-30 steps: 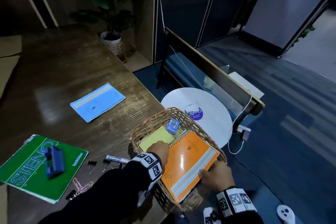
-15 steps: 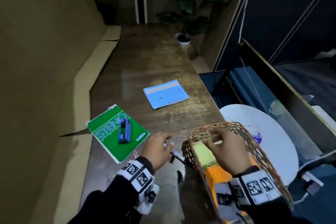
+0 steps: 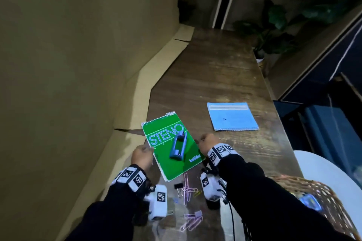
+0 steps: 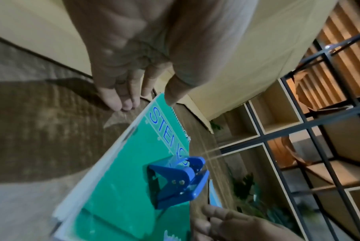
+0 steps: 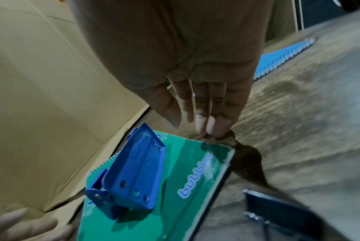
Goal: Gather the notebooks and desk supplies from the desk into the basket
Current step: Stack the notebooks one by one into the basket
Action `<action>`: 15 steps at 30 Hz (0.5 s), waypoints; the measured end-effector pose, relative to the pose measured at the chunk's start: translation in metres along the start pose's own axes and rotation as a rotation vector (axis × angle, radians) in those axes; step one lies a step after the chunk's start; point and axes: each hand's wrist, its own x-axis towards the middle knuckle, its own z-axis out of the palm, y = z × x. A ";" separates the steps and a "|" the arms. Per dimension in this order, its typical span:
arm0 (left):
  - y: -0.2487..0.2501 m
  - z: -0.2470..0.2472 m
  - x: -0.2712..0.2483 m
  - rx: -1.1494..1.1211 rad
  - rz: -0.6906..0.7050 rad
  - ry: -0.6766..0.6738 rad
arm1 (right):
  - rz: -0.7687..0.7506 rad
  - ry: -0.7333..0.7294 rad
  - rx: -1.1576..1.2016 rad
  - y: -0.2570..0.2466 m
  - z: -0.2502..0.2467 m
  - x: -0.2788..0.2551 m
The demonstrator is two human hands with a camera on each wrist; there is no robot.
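Observation:
A green STENO notebook (image 3: 168,164) lies on the wooden desk (image 3: 215,76) with a blue stapler-like tool (image 3: 178,147) on top of it. My left hand (image 3: 144,152) is at its left edge, fingers (image 4: 121,101) straight and touching the desk, thumb over the spiral corner. My right hand (image 3: 203,140) is at its right edge, and its straight fingertips (image 5: 211,128) meet the cover's corner. Neither hand grips anything. A light blue notebook (image 3: 232,116) lies farther right. The wicker basket (image 3: 305,181) sits at the lower right.
Pink paper clips (image 3: 189,190) and a black binder clip (image 3: 178,186) lie on the desk between my wrists, with more clips (image 3: 191,221) nearer me. Brown cardboard (image 3: 78,64) lines the left side. A potted plant (image 3: 270,31) stands beyond the desk's far right corner.
Both hands left the basket, where the orange notebook stayed, and moved left to either side of the green notebook. My view swung left with them.

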 end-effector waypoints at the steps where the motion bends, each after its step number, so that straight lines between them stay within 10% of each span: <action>1: 0.003 0.004 0.007 -0.077 -0.044 -0.005 | 0.010 -0.001 0.005 -0.003 0.003 0.007; 8: 0.021 0.016 0.039 -0.298 -0.250 -0.019 | 0.113 -0.048 0.071 -0.007 0.014 0.049; 15: 0.022 0.027 0.035 0.001 0.093 -0.005 | 0.054 -0.094 0.148 0.006 0.019 0.063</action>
